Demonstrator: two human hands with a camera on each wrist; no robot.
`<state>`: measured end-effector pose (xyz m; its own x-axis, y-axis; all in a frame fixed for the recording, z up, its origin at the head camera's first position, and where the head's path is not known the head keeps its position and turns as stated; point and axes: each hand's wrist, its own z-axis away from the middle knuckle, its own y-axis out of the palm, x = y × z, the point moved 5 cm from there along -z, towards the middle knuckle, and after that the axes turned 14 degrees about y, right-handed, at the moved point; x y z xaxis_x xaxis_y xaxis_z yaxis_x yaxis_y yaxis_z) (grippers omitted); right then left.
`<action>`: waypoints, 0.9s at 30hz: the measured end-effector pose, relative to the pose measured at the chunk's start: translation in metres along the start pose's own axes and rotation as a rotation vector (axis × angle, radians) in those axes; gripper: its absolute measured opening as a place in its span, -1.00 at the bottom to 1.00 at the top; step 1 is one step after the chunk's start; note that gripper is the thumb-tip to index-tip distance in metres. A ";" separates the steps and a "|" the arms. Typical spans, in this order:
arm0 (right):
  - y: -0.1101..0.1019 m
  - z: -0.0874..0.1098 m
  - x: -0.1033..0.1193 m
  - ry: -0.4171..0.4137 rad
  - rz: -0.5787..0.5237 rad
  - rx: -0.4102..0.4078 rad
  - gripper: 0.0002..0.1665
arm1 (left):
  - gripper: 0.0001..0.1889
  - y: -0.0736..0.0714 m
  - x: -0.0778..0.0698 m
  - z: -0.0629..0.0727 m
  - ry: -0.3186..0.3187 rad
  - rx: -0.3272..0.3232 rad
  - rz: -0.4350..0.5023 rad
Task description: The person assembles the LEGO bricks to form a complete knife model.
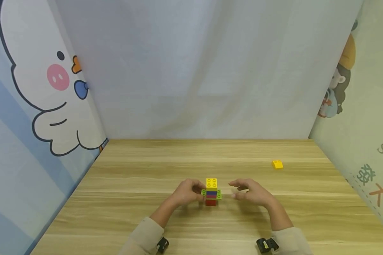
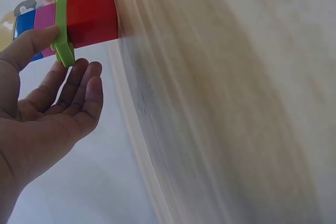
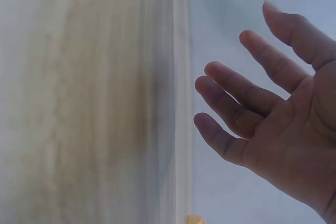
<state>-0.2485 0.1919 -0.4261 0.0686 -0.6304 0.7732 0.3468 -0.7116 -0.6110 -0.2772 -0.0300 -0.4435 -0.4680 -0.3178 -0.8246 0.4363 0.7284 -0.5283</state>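
Observation:
A tower of toy building bricks stands upright on the table. It has a red brick at the bottom, then a wider green plate, pink and blue bricks, and a yellow brick on top. My left hand holds the tower at its left side, thumb at the green plate and index finger behind the plate's end. To the right, my right hand is apart from the tower, fingers spread and loosely bent, palm bare in the right wrist view.
A small yellow brick lies on the wooden table at the back right. A pale curtain hangs behind the table's far edge, with printed panels on the left and right. Black straps circle both wrists.

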 end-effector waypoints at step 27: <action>-0.035 0.010 -0.031 0.051 -0.024 -0.122 -0.50 | -0.67 0.001 0.000 -0.001 -0.014 0.004 -0.016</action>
<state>-0.2530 0.2391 -0.4271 0.0127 -0.6254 0.7802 0.2314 -0.7572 -0.6108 -0.2773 -0.0286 -0.4442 -0.4639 -0.3384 -0.8187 0.4316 0.7208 -0.5424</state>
